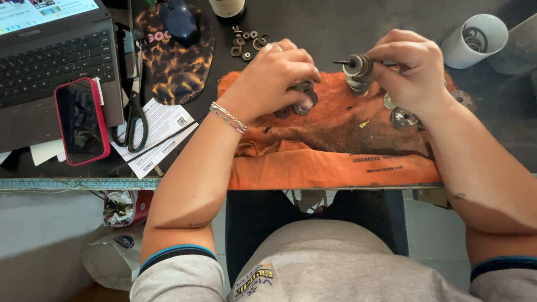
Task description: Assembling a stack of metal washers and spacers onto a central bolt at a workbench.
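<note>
1. Orange cloth [335, 148] covers the near part of the dark worktop [335, 22] and serves as the landmark here.
2. Over the cloth's far right part, the right hand [414, 70] grips a thin dark spindle [342, 62] that carries a stack of metal discs [357, 68].
3. The spindle's long axis runs roughly level, left to right; its bare tip points left, towards the left hand [274, 78].
4. The disc stack sits just left of the right grip, outside the closed fingers; the spindle's other end is hidden inside that hand.
5. The left hand rests over the cloth's far middle, its fingers curled down and closed on dark round washers [302, 103] lying on the cloth; how many it grips cannot be told.
6. Two more metal discs [403, 117] lie on the cloth below the right hand.
7. Beyond the cloth's far edge lies a small heap of nuts [246, 42]; a white cup [472, 39] stands off its far right corner.
8. Left of the cloth lie scissors [134, 112] and a red phone [81, 120].
</note>
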